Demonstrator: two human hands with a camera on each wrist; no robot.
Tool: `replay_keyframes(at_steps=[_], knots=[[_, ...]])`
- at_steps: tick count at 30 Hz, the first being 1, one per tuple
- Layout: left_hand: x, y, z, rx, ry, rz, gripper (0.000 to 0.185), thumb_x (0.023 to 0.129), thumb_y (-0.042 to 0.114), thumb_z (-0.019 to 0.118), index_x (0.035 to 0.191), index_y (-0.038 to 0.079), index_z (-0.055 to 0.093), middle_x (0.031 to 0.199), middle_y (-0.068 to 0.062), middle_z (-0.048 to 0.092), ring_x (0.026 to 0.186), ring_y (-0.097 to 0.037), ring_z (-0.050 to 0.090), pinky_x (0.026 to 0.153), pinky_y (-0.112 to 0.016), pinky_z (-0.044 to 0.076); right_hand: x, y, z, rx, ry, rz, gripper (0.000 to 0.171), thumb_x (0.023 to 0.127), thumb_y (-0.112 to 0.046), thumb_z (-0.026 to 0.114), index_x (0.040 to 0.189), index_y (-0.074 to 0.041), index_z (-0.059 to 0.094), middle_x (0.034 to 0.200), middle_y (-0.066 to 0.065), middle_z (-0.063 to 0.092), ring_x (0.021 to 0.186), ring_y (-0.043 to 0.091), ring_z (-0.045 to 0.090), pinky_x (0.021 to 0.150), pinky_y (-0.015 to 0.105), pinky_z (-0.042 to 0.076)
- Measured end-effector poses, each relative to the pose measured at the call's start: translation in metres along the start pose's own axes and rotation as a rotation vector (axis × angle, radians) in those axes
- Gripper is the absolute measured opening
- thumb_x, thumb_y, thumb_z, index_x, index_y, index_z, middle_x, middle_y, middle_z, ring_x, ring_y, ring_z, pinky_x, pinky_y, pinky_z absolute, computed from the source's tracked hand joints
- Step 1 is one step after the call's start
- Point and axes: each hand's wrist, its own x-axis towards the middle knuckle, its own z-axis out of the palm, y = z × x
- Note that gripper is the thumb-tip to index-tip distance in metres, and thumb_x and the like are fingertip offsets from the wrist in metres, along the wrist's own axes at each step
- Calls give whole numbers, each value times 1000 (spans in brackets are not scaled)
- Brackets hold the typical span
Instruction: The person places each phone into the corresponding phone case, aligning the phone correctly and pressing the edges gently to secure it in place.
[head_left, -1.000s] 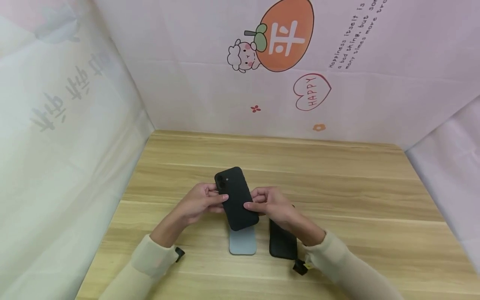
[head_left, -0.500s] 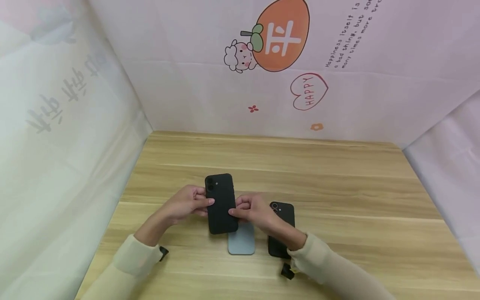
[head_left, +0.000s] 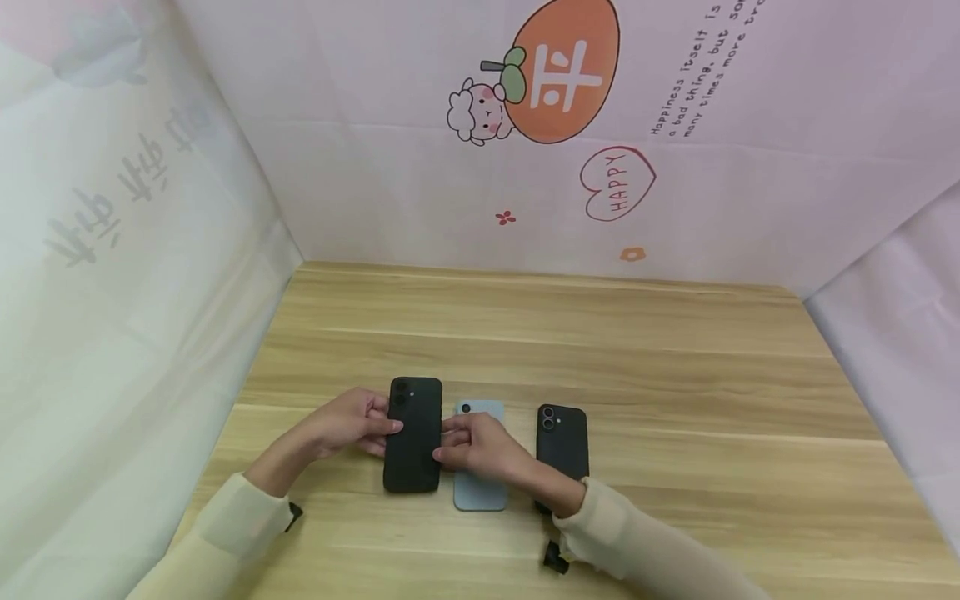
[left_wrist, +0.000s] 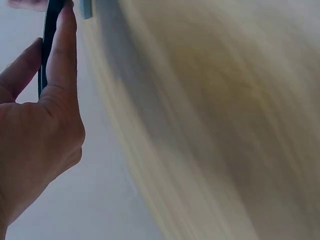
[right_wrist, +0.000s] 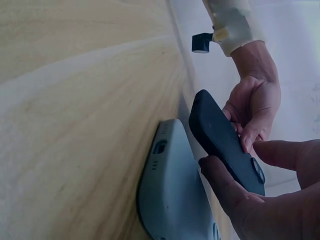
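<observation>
Hands first: your left hand [head_left: 348, 425] pinches the left long edge of the black phone [head_left: 412, 434], thumb on its back and fingers curled beneath, and your right hand [head_left: 474, 447] pinches the opposite long edge the same way. In the left wrist view your left hand [left_wrist: 37, 115] shows the thumb pressed along the thin black phone [left_wrist: 49, 30] edge, with a finger behind it. In the right wrist view your right hand [right_wrist: 260, 200] holds the near end of the black phone [right_wrist: 222, 140], which is tilted, one long edge raised off the wood, and your left hand [right_wrist: 252, 107] grips it from the far side.

You hold the black phone camera-side up, low over the tabletop [head_left: 600, 350], at the left end of a row. Just beside it, to the right, a light blue phone [head_left: 480, 492] lies flat on its face, partly covered by your right hand; the right wrist view shows the blue phone [right_wrist: 170, 195] resting on the tabletop [right_wrist: 75, 100] directly under the raised edge. Further right, apart from the blue one, a second black phone [head_left: 562, 442] lies flat, lenses up, its near end hidden by your right sleeve [head_left: 637, 542].

A pale backdrop [head_left: 525, 150] printed with a cartoon and writing stands behind the tabletop.
</observation>
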Motion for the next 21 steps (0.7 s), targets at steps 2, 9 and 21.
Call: replay_keyframes(at_steps=[2,9,21], knots=[[-1,-2,-1,4,-8,-9,26,104,-1,63,124,-17,62,104,-23,78,91,-25,78,80,-39,65,0,0,3,-34,11,-4,41,99,-12,72,133,10,65,109,14,80,101,15,76,81,16,56],[0,-8,-3,4,-12,-25,29,105,0,62,128,-17,61,106,-25,78,89,-25,79,80,-38,65,0,-4,9,-121,22,-29,39,99,-11,73,130,10,66,107,15,80,99,20,77,82,22,60],[6,-10,12,267,262,-15,11,94,0,77,98,-3,68,81,-6,67,70,-14,71,67,-33,65,0,-12,6,-253,49,-18,44,99,-13,74,134,11,64,109,16,78,100,25,76,83,33,63]])
